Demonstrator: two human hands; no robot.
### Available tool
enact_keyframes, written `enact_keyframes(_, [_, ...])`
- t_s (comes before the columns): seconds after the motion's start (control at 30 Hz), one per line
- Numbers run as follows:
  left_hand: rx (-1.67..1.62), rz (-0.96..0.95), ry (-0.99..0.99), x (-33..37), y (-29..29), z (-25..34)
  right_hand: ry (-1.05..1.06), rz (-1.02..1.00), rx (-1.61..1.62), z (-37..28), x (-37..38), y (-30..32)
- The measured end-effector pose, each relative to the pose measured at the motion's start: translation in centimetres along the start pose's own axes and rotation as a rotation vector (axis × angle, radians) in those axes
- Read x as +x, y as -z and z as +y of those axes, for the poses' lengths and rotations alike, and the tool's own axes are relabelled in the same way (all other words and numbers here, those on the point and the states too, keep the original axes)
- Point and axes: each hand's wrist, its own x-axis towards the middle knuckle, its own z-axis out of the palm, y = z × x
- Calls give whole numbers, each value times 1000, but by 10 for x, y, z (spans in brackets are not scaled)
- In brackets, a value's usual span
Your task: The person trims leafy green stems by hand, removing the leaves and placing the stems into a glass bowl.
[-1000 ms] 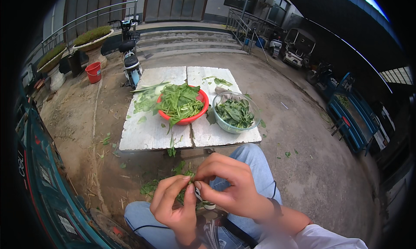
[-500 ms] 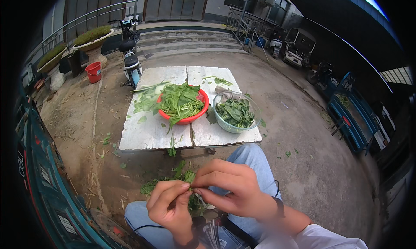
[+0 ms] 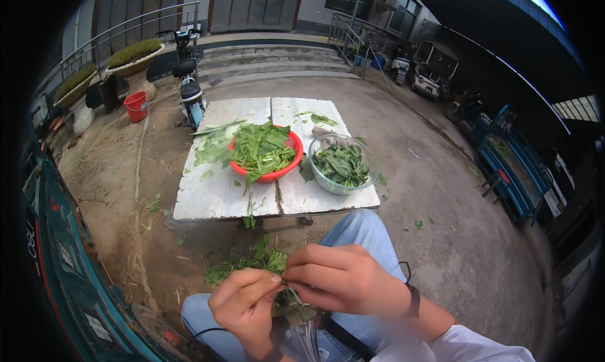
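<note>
My left hand (image 3: 246, 304) and my right hand (image 3: 345, 277) meet fingertip to fingertip above my lap. Both are closed in a pinch on a thin plant stem (image 3: 287, 282), mostly hidden by the fingers. Beyond them, on a low white table (image 3: 214, 203), a red plastic basket (image 3: 277, 175) is heaped with long-stemmed leafy greens (image 3: 261, 144). To its right, a clear bowl (image 3: 337, 187) holds darker picked leaves (image 3: 340, 163). Below the table's near edge, loose greens (image 3: 227, 270) lie on the ground, partly behind my left hand.
Loose leaves and stalks (image 3: 217, 141) lie on the table's left half. A scooter (image 3: 190, 91) and a red bucket (image 3: 135, 106) stand behind left. A green vehicle side (image 3: 69, 274) rises close at my left. Blue cart (image 3: 517, 166) at the right; steps (image 3: 277, 59) at the back.
My right hand has shifted slightly downward and right, and my left hand slightly left and down. Their fingertips stay together. The table and bowls look unchanged.
</note>
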Motion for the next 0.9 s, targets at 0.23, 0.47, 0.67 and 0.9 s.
enact_keyframes(0.23, [-31,-41,-6,2,-2,3,31,60,-34,1,-2,-2])
enact_keyframes(0.47, [-116,-47,41,0,-2,1,-6,113,25,4,0,-3])
enact_keyframes(0.67, [-232,6,166,-5,-5,1,-64,130,154,2,-1,-4])
enact_keyframes(0.9, [-148,37,40,-3,-4,-4,17,67,116,4,-2,-2])
